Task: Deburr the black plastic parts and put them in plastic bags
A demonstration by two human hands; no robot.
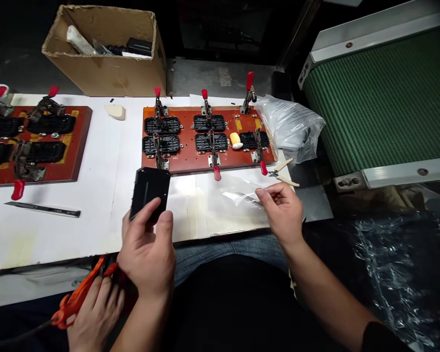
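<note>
My left hand [146, 244] is closed around a flat black plastic cover [149, 193], held tilted above the front edge of the white-topped table [183, 210]. To the right, my right hand [284, 210] pinches thin clear plastic film [238, 193] between thumb and fingers. Thin grey metal-looking strips show at that pinch; what they are is unclear. Behind both hands lies a red-brown fixture board [183, 162] with several black ribbed plastic parts [161, 125] under red-handled toggle clamps [214, 156]. A small yellow-and-white spool-like piece [235, 141] sits on the board.
Another person's hand [95, 308] grips an orange corded tool [73, 303] at lower left. A second fixture board [81, 137], a knife [44, 209], a cardboard box [106, 73], cutters [284, 175], a bagged bundle [293, 129] and a green conveyor [381, 98] stand around.
</note>
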